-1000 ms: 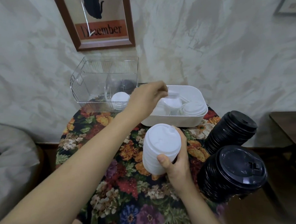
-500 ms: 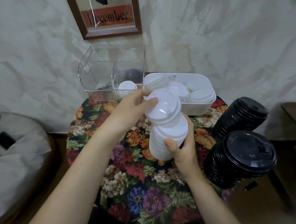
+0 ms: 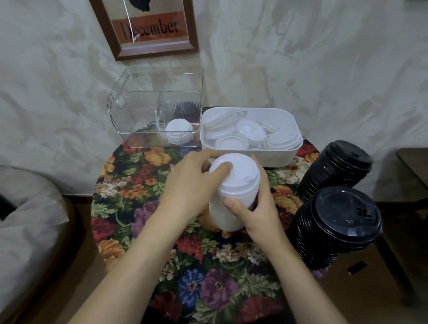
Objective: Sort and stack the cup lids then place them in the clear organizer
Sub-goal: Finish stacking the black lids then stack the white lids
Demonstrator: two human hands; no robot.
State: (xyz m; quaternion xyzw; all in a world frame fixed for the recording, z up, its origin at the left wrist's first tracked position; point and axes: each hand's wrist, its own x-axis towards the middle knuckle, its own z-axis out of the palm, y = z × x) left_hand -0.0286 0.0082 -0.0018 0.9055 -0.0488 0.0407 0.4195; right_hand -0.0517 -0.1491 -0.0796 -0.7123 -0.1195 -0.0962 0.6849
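Note:
My right hand (image 3: 254, 214) grips a tall stack of white cup lids (image 3: 232, 193) above the floral table. My left hand (image 3: 191, 182) rests on the stack's top lid, thumb pressing its crown. A white bin (image 3: 279, 156) behind the stack holds several loose white and clear lids (image 3: 251, 132). The clear organizer (image 3: 136, 126) stands at the back left, with a short white lid stack (image 3: 179, 135) in front and black lids (image 3: 186, 111) behind it in its right compartment. Two tall stacks of black lids, the far one (image 3: 337, 167) and the near one (image 3: 335, 227), stand at the right.
The round table wears a floral cloth (image 3: 145, 190) and stands against a textured wall. A framed "December" print (image 3: 148, 24) hangs above the organizer. A grey cushion (image 3: 21, 236) lies to the left, and a dark wooden table (image 3: 424, 170) stands at the right edge.
My left hand came back from the white bin with a lid and set it on top of the white stack, where it now presses down. The view tilted downward.

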